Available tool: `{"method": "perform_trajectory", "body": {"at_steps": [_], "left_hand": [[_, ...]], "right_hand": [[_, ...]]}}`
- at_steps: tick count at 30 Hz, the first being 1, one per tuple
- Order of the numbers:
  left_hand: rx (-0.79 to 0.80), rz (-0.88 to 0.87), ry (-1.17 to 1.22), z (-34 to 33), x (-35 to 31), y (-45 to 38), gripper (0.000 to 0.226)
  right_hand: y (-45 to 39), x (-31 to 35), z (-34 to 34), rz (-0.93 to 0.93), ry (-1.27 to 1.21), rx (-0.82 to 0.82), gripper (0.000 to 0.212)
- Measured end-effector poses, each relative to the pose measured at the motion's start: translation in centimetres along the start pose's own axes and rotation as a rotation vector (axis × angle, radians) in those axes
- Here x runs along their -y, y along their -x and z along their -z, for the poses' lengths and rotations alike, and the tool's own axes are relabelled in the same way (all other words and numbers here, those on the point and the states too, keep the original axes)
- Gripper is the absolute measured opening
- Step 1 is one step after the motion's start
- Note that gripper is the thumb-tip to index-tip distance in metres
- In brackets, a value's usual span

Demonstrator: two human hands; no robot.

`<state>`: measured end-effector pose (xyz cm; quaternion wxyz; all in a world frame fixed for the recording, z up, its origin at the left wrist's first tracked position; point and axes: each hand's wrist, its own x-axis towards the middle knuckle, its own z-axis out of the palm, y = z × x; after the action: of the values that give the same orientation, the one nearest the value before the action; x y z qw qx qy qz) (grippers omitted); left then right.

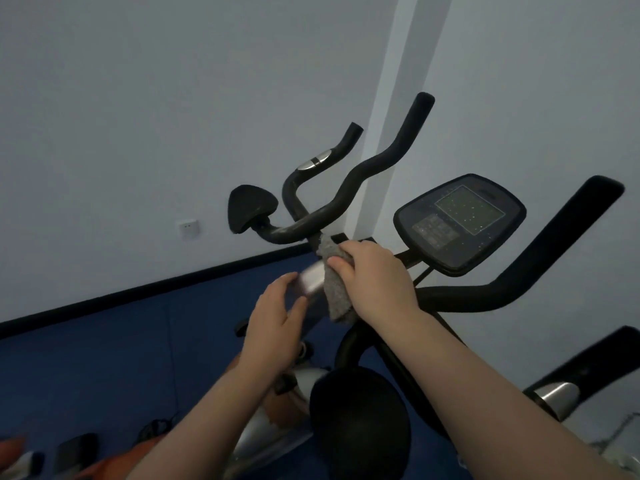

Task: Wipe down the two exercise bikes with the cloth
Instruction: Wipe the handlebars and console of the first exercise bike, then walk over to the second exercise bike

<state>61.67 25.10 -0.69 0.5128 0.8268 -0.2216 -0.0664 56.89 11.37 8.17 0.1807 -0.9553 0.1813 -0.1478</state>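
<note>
The right hand (375, 278) has its grip clamped on a grey cloth (334, 289), which hangs below it against the nearer bike's handlebar stem. The left hand (277, 317), fingers apart, touches a silver grip sensor (310, 280) just left of the cloth.

Cloth (336, 292): grey, rough nubby fabric. Handlebars (377, 157): matt black foam/rubber. Sensor plates (316, 161): shiny brushed metal. Console (460, 221): smooth dark plastic w/ glossy, dust-specked screen. Seat (251, 207): matt black. Floor (104, 355): matt blue.
</note>
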Motion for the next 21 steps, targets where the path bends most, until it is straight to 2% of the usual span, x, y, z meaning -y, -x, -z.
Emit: {"method": "perform_trajectory", "body": {"at_steps": [6, 12, 21], "left_hand": [[-0.232, 0.102, 0.013, 2.1, -0.8, 5.9, 0.031], [-0.445, 0.202, -0.065, 5.4, -0.4, 15.9, 0.029], [-0.683, 0.521, -0.151, 14.2, 4.4, 33.8, 0.025]], "right_hand": [[4.2, 2.1, 1.5, 0.233, -0.173, 0.04, 0.027], [9.3, 7.0, 1.3, 0.47, -0.264, 0.097, 0.025], [22.5, 17.1, -6.9, 0.653, -0.312, 0.436, 0.026]]}}
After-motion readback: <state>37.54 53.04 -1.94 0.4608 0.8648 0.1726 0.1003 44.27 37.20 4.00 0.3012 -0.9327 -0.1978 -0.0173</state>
